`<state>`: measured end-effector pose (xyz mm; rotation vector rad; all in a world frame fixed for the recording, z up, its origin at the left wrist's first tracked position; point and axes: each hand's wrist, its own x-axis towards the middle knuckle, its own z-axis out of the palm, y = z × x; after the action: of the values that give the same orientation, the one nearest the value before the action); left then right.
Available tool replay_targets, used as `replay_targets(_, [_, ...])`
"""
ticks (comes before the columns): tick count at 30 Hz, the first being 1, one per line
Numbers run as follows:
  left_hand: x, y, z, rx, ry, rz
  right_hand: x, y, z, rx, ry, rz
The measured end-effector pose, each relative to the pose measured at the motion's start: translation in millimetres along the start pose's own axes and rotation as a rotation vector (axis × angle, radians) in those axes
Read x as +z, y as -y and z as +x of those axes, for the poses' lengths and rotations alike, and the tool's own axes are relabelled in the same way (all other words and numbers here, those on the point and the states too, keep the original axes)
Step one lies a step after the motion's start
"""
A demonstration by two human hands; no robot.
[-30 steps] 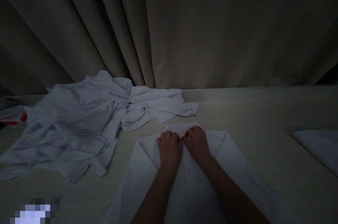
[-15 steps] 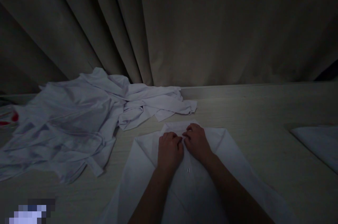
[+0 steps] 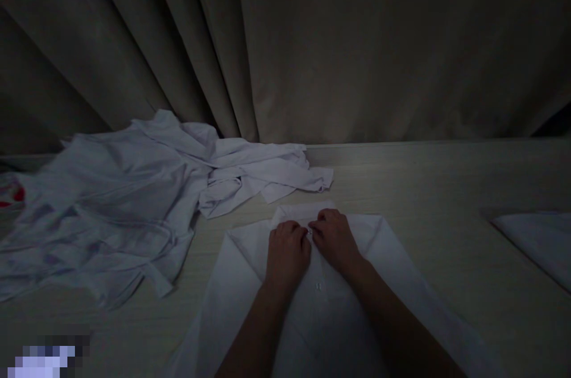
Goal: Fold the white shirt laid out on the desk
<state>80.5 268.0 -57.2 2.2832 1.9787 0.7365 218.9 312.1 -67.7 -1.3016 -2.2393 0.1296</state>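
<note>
While the white shirt (image 3: pixel 319 318) lies on the floor (image 3: pixel 423 199), left hand (image 3: pixel 288 253) and right hand (image 3: pixel 335 238) sit below its collar (image 3: pixel 301 210) — each grip pinching fabric.

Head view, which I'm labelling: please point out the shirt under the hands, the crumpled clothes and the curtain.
Shirt (image 3: pixel 322 314), head view: its front, lower middle.
Crumpled clothes (image 3: pixel 134 188), head view: the wrinkled middle.
Curtain (image 3: pixel 321 51), head view: the flatter middle stretch.

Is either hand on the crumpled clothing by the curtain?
No, the left hand and right hand are both at the spread white shirt.
</note>
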Motion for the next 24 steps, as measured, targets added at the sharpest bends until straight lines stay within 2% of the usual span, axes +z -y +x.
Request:
replay_targets(7, [3.6,-2,-2,-0.009,-0.02,0.013,1,-2,1,0.023,0.024,0.044])
replay_targets(12, [6.9,-2,-3,-0.002,-0.038,0.028,3,-5,-3,0.029,-0.04,0.094])
replay_targets(16, [8.2,-3,-3,0.055,-0.059,0.007,3,-8,-2,0.071,-0.036,0.167])
replay_targets(20, [10.6,-5,-2,0.175,0.019,-0.059,-3,-12,0,0.082,0.0,0.242])
replay_targets(24, [13.6,-7,-4,0.195,0.057,-0.028,-9,-19,1,0.077,-0.013,0.317])
